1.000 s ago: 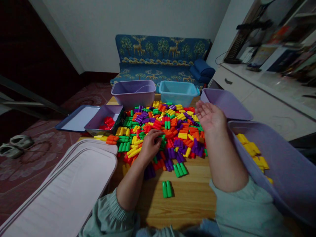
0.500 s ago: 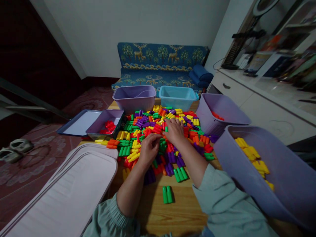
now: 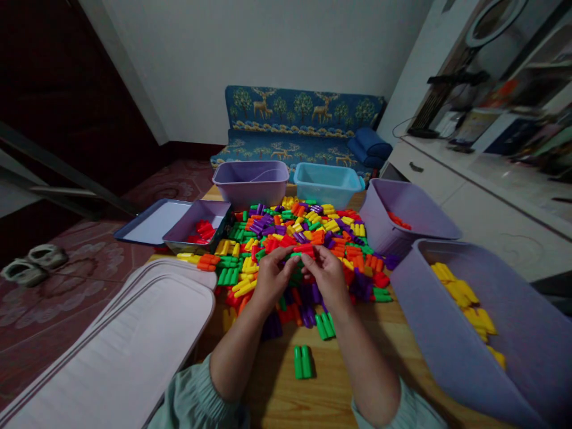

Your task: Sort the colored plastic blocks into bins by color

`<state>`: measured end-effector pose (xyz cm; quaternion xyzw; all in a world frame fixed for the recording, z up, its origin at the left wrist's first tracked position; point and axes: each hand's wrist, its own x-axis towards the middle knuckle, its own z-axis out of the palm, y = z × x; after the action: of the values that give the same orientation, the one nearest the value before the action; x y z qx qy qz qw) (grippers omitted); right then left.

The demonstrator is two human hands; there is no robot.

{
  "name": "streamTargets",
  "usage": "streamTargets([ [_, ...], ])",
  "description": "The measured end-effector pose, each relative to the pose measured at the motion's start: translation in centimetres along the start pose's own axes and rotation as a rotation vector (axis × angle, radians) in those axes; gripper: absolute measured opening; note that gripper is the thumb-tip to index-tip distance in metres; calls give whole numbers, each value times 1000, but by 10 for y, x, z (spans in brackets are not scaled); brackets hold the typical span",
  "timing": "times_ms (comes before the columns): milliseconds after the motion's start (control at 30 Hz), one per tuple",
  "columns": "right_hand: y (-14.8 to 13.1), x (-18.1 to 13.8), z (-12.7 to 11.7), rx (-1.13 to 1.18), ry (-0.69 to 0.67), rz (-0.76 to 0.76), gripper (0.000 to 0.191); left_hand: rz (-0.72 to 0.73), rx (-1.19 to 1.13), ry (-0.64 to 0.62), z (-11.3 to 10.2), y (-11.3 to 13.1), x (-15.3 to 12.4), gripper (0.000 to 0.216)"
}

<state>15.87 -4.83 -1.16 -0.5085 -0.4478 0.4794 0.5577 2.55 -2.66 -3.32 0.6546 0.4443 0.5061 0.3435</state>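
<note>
Above a heap of coloured plastic building pieces (image 3: 250, 271), my two hands meet with fingertips nearly together. My right hand (image 3: 328, 277) pinches a red building piece (image 3: 305, 249) between thumb and fingers. My left hand (image 3: 273, 277) is closed at the other end of that red piece, thumb and forefinger against it. A bit of green shows by the thumbs; whether it is joined to the red piece I cannot tell. Nearer to me, a green double-tube piece (image 3: 302, 361) lies alone on the wooden table (image 3: 330, 396), with another green piece (image 3: 325, 326) at the heap's front edge.
Behind the heap stand a purple bin (image 3: 250, 189) and a light blue bin (image 3: 328, 186). At right, one purple bin (image 3: 379, 211) holds red pieces and a larger one (image 3: 415, 304) yellow pieces. A tin (image 3: 179, 241) with red pieces and pale lids (image 3: 147, 333) are at left.
My right hand has drawn back toward me from the heap and now meets my left hand at a red piece. The view has shifted slightly.
</note>
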Motion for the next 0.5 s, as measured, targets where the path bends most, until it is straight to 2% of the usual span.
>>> streamTargets([
  [133,0,0,-3,-58,63,-69,28,12,62,-5,-5,-3,2,26],
  [300,-4,10,-25,-113,282,-179,33,16,185,76,-20,-3,7,20],
  [500,1,21,-45,-185,241,-180,55,151,273,78,-24,-2,10,39],
])
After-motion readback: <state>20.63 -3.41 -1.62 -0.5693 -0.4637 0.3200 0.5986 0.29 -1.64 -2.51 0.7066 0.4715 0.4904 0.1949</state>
